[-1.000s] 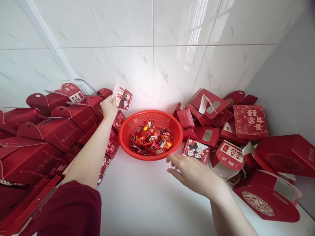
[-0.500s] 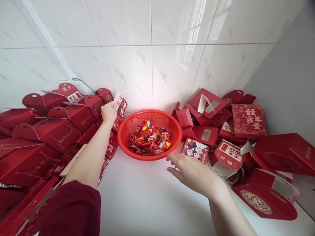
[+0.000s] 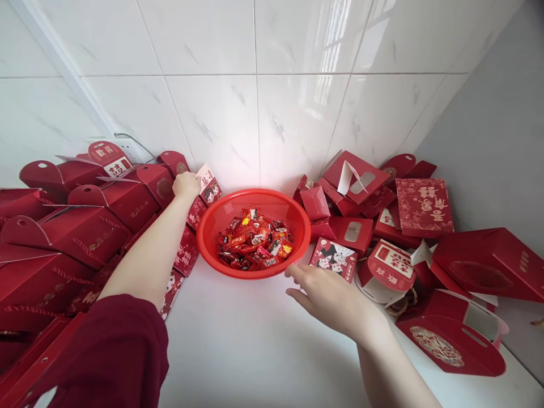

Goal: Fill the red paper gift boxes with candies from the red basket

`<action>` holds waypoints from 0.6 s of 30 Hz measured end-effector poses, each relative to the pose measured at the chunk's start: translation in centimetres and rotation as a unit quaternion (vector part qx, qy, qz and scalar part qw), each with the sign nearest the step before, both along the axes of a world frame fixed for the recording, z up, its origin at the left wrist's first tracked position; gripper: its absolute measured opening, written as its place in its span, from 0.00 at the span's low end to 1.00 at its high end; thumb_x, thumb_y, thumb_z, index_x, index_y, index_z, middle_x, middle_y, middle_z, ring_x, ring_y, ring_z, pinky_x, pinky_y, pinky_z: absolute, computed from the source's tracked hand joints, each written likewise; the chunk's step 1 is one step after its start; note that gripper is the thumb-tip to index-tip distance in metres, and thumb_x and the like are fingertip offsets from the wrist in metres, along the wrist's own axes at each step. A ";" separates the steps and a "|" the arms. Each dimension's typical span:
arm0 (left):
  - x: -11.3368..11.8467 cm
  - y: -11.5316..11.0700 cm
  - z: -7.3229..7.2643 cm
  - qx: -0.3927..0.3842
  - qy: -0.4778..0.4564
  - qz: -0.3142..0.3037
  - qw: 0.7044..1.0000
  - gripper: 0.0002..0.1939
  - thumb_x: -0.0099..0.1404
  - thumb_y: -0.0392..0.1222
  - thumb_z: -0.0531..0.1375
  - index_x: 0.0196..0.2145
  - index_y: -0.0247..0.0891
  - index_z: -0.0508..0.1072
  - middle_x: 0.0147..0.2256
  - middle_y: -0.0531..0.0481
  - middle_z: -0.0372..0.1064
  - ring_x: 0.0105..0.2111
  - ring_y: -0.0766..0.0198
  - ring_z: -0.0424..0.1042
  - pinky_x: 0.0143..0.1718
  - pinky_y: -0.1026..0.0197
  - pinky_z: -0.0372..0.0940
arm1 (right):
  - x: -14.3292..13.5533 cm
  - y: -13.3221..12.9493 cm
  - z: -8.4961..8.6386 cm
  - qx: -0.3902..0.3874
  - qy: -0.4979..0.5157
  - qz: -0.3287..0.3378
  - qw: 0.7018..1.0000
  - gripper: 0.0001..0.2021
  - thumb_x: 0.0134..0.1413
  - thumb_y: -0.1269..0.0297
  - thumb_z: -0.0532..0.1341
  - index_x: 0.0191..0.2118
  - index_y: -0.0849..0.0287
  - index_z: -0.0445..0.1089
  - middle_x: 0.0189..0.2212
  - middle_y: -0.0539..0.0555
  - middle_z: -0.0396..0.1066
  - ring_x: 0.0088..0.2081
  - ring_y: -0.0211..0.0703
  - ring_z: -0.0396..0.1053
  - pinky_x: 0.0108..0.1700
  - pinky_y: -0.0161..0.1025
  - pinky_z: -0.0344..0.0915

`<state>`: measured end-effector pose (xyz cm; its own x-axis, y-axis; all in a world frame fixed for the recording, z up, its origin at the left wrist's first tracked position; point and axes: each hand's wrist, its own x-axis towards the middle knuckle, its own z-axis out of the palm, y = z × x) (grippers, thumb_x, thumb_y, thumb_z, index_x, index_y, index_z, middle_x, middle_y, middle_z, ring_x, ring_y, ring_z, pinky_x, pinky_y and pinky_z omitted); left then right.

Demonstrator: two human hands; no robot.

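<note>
My left hand (image 3: 187,186) is closed on the edge of a small box (image 3: 209,187) with cartoon faces, beside the red boxes at the left. Its fingertips are partly hidden. My right hand (image 3: 317,289) hovers over the white surface at the front right of a red plastic basket (image 3: 206,249), its fingers apart and nothing in them. Wrapped candies (image 3: 257,238) lie in the basket. Just beyond my right hand is a flat box (image 3: 334,258) with cartoon figures.
Red gift boxes (image 3: 93,232) with rope handles crowd the left side. More red boxes (image 3: 425,207) are heaped at the right, one lying open (image 3: 450,334) near the front. Behind stand a tiled wall (image 3: 297,113) and a socket (image 3: 130,148).
The view has shifted slightly, so most things appear a little further left. The small box at my left hand sits slightly lower and tilts differently. My right hand keeps its pose.
</note>
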<state>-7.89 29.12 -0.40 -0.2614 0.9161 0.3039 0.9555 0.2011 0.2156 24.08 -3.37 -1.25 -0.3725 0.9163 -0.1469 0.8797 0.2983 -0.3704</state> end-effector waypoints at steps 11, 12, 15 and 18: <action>-0.6 1.3 -2.4 -0.135 0.007 0.036 0.990 0.18 0.68 0.46 0.59 0.52 0.35 0.69 0.51 0.43 0.67 0.48 0.56 0.70 0.48 0.48 0.68 | 0.1 0.4 -0.2 0.014 -0.011 0.008 1.000 0.06 0.64 0.65 0.55 0.44 0.57 0.66 0.39 0.56 0.74 0.38 0.50 0.75 0.34 0.39 0.62; -0.6 1.4 -2.3 -0.132 0.007 0.038 0.991 0.19 0.68 0.46 0.59 0.53 0.35 0.68 0.51 0.42 0.67 0.48 0.56 0.70 0.48 0.48 0.69 | 0.2 0.4 -0.2 0.015 -0.013 0.007 1.000 0.06 0.64 0.65 0.55 0.44 0.58 0.66 0.39 0.57 0.74 0.38 0.50 0.75 0.34 0.39 0.62; -0.5 1.6 -2.4 -0.125 0.008 0.047 0.991 0.19 0.68 0.46 0.59 0.54 0.35 0.67 0.52 0.42 0.66 0.48 0.56 0.70 0.48 0.48 0.69 | 0.1 0.5 -0.2 0.014 -0.015 0.005 1.000 0.07 0.65 0.65 0.54 0.46 0.58 0.66 0.41 0.58 0.74 0.41 0.52 0.75 0.36 0.40 0.63; -0.2 1.6 -2.9 -0.126 0.012 0.052 0.991 0.19 0.68 0.46 0.59 0.54 0.35 0.67 0.52 0.42 0.67 0.48 0.56 0.70 0.47 0.48 0.69 | 0.1 0.5 -0.2 0.005 -0.015 0.001 1.000 0.09 0.65 0.65 0.54 0.47 0.58 0.66 0.43 0.59 0.74 0.44 0.52 0.74 0.38 0.40 0.64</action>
<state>-8.09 30.77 -3.29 -0.3540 0.9321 0.0769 0.9310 0.3434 0.1239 24.21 -2.91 -1.49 -0.3691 0.9175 -0.1485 0.8901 0.3029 -0.3407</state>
